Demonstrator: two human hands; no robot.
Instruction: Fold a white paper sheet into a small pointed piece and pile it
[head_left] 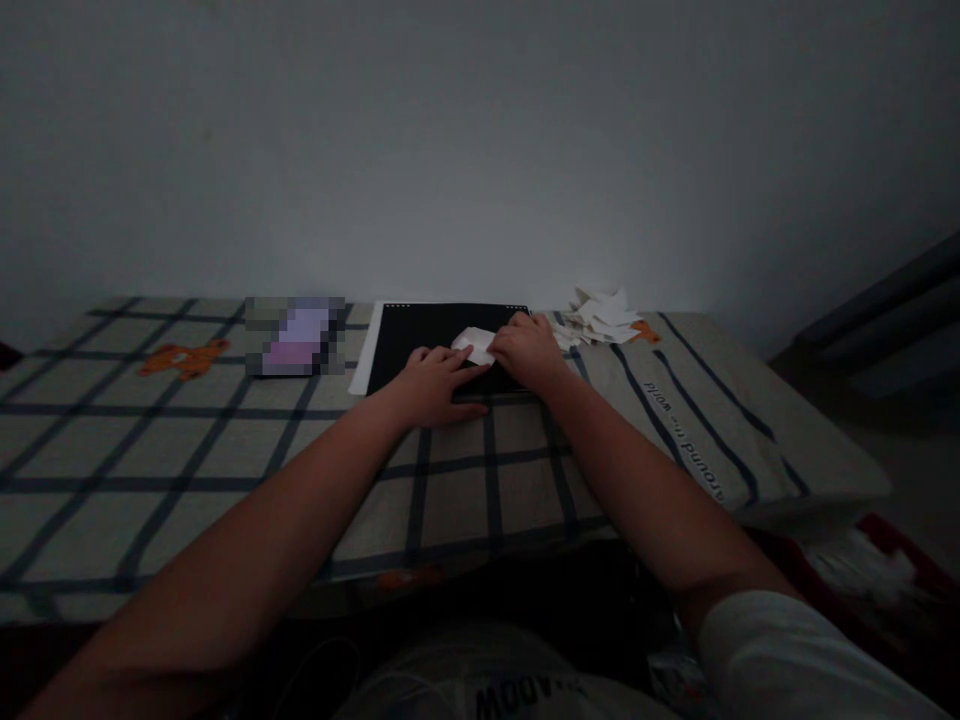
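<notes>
1. Locate the small white paper (474, 340) first: it lies on the black board (409, 335), between the two hands, just beyond the left fingertips and against the right hand's inner side.

2. Use the left hand (433, 390) as the anchor. It is loose and spread, not gripping, with a fingertip on the paper's near part; light, flat pressure there should stop the sheet skating on the board.

3. Let the right hand (531, 352) do the finer work. Its fingers are curled at the paper's right edge; whether they pinch it or only press, I cannot tell. A gentle hold would suit so thin a sheet.

4. If a crease is being worked, line up the edges before bearing down, then run a fingertip outward from the left hand's hold. Uneven pressure could skew the fold.

5. Work over the board beneath the hands; it looks firmer than the cloth-covered worktop (454, 465) nearer the body.

6. Mind the pile of white pieces (600, 318) just to the right of the right hand: a wide elbow or wrist sweep could scatter it.
</notes>
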